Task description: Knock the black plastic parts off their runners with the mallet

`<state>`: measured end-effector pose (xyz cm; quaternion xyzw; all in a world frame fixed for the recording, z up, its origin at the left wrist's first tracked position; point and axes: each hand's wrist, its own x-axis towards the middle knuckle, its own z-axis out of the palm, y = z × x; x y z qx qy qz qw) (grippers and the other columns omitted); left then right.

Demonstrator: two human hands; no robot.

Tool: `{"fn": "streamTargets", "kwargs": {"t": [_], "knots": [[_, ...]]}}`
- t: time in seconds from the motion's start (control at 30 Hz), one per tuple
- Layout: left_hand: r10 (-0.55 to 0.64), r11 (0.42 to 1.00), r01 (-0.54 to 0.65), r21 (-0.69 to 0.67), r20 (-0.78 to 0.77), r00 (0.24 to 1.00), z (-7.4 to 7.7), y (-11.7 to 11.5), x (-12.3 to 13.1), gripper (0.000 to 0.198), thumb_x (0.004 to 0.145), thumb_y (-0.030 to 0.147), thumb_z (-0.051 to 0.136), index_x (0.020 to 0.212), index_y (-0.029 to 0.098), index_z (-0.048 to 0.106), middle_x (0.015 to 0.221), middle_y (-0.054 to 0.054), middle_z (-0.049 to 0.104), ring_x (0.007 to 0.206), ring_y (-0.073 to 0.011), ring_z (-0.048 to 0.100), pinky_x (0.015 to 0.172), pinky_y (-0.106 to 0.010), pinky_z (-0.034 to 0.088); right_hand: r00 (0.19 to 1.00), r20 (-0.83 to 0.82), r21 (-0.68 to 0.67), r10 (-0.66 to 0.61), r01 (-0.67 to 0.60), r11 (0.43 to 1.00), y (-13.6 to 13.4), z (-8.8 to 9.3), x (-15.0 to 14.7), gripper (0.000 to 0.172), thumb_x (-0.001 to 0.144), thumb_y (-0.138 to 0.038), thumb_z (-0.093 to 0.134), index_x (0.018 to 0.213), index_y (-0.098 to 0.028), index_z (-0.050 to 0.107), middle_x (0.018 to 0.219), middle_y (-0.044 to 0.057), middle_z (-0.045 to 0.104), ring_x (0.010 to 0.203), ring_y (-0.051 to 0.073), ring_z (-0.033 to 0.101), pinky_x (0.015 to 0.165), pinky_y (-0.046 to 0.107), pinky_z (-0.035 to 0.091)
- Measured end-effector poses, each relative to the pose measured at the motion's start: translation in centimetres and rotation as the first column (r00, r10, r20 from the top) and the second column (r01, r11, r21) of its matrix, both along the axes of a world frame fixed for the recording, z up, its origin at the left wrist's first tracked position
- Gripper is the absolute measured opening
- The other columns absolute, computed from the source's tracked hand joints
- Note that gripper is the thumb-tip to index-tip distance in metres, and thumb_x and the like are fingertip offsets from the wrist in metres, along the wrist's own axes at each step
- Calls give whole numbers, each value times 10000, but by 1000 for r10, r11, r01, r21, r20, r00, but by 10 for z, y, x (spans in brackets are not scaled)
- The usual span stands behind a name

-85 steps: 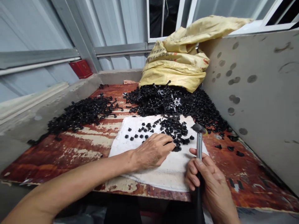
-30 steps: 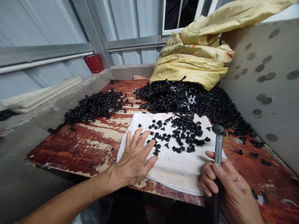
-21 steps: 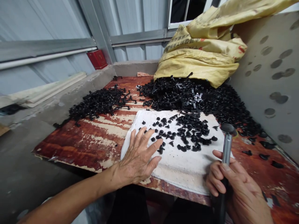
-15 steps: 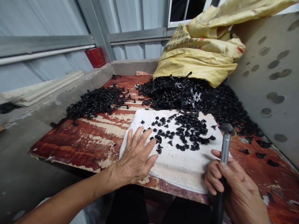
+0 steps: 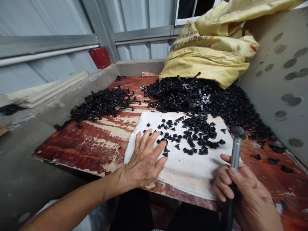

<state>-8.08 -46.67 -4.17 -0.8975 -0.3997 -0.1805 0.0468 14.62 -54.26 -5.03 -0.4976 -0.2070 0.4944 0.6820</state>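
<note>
My left hand (image 5: 145, 160) lies palm down at the left side of a white cloth-like pad (image 5: 185, 173), fingers spread, its fingertips among small black round-headed pieces (image 5: 197, 131). It does not grip any of them. In my right hand (image 5: 243, 186) is a hammer (image 5: 236, 150) with a metal shaft, dark grip and round dark head, held upright by the pad's right edge. My fingers and thumb wrap round the handle, hiding part of it. More of the black pieces are scattered and heaped across the pad's upper half.
Behind the pad, a large heap of black parts (image 5: 178, 96) spills from a yellow sack (image 5: 207, 61). Another black pile (image 5: 101, 102) sits left on the worn red-brown board (image 5: 96, 144). A spotted panel (image 5: 281, 86) borders the right. A red box (image 5: 99, 58) stands in the back corner.
The whole view has shifted slightly. My left hand has slid a little rightward over the pad, its fingertips closer to the black pieces. The right hand still holds the hammer.
</note>
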Motion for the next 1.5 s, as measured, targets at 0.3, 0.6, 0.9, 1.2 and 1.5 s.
{"fn": "streamTargets", "kwargs": {"t": [0.3,0.6,0.9,1.2,1.5], "knots": [[-11,997,12,82,-18,1000,12,5,4,343,888,306,492,1169,154,616,1413,-197,445,1349,-435,300,1047,-701,242,1000,-4,5,13,-13,1000,0,2,-1,353,684,-365,817,971,-227,664,584,-58,480,395,50,411,350,172,366],[-21,999,22,40,-16,1000,6,0,-6,336,879,279,484,1156,132,605,1377,-209,451,1342,-421,304,1033,-697,275,999,-15,23,36,-35,999,-2,-4,2,350,730,-359,782,1032,-237,654,604,-56,482,403,57,416,362,186,377],[-124,988,122,99,14,992,2,-4,-8,348,878,282,504,1189,160,602,1400,-193,437,1358,-418,277,1058,-712,206,1000,-1,8,16,-16,1000,-2,-1,0,359,693,-373,805,991,-236,659,588,-60,475,394,51,404,353,176,363],[-53,998,51,21,86,995,7,-5,-25,313,892,244,478,1155,149,619,1366,-189,439,1335,-382,301,1064,-646,279,1000,-4,-6,14,-14,1000,-1,0,1,360,677,-372,819,980,-241,676,582,-54,474,398,54,412,348,174,375],[-74,997,70,43,109,991,14,42,-11,191,875,131,499,899,167,685,1287,-143,538,1268,-326,375,1031,-542,361,999,21,8,47,-47,999,-3,-3,3,322,738,-361,779,1019,-255,663,611,-50,470,420,60,410,367,183,378]]}}
